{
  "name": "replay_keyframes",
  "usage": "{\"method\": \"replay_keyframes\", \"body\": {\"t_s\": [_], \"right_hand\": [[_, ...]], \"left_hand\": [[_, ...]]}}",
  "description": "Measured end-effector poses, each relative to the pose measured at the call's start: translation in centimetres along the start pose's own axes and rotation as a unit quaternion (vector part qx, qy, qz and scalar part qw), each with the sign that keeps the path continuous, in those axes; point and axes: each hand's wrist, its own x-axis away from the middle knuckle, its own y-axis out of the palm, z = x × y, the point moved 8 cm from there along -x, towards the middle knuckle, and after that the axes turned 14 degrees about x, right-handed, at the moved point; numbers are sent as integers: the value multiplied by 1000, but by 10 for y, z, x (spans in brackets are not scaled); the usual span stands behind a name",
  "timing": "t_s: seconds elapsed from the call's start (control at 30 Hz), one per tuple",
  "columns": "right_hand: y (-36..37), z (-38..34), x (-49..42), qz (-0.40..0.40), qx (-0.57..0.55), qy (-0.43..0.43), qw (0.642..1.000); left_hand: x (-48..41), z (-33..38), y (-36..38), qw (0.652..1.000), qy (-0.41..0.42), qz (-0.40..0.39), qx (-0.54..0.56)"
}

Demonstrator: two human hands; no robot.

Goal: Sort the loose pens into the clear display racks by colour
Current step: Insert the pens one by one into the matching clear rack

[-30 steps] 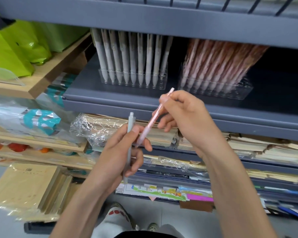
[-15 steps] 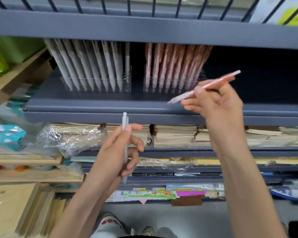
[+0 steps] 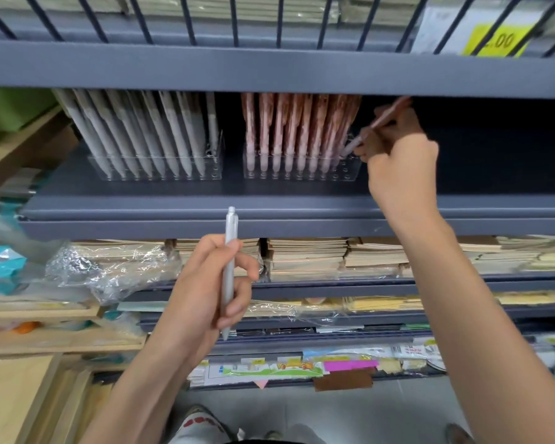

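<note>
The slim, pale pink pen (image 3: 356, 144) slants from 2 o'clock down to 8 o'clock, its tip at the right end of the clear rack (image 3: 302, 174) of pink pens. The right hand (image 3: 398, 158), high at the grey shelf (image 3: 173, 200), pinches the pen's middle with curled fingers. At 7 o'clock from it, the left hand (image 3: 202, 296) grips a grey pen (image 3: 230, 229) upright, clicker at 12 o'clock.

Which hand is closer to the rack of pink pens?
Right. The right hand pinches a pink pen at the right end of the pink-pen rack; the left hand grips a grey pen lower, below the shelf edge.
</note>
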Motion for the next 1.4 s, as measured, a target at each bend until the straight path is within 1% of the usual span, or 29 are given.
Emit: {"method": "replay_keyframes", "body": {"t_s": [0.1,0.17,0.23,0.33,0.53,0.67,0.7,0.77,0.8,0.83,0.87,0.9,0.97,1.0,1.07,1.13,1.23,1.3,1.4], "right_hand": [[13,-6,-7,-31,118,-36,992],[22,-8,-12,-62,200,-42,977],[28,-12,-17,-89,251,-52,963],[32,-19,-22,-108,285,-67,950],[35,-19,-25,-139,295,-43,944],[30,-9,-19,-138,236,8,962],[23,-6,-14,-113,205,33,972],[-1,-6,3,-14,115,78,990],[-9,-11,14,23,58,81,995],[-9,-18,25,23,-7,77,997],[-1,-27,36,-16,-67,71,995],[11,-41,48,-87,-114,62,988],[40,-69,72,-245,-174,31,953],[52,-81,82,-302,-188,14,935],[69,-96,94,-363,-196,-8,911],[79,-101,97,-378,-203,-1,903],[82,-102,88,-338,-239,34,910],[83,-104,86,-311,-276,61,907],[94,-115,95,-312,-291,80,901]], "left_hand": [[-1,1,-2,1000,17,21,-16],[-2,2,-6,999,28,37,-24],[-3,4,-10,997,40,50,-32],[-5,6,-15,996,61,61,-23],[-7,9,-23,994,82,70,10],[-6,17,-26,991,114,67,-17],[-6,20,-26,990,123,64,-22],[-5,22,-28,989,131,57,-33],[-4,23,-30,989,132,57,-41],[-4,24,-33,988,133,59,-47],[-4,25,-35,988,135,60,-50],[-4,26,-38,987,137,63,-51],[-5,29,-43,986,143,67,-57],[-6,31,-44,985,147,66,-61],[-8,38,-46,983,159,59,-69],[-10,45,-49,981,168,45,-88],[-13,52,-50,979,176,26,-101],[-15,58,-52,976,191,23,-102],[-18,70,-57,972,208,30,-106]]}}
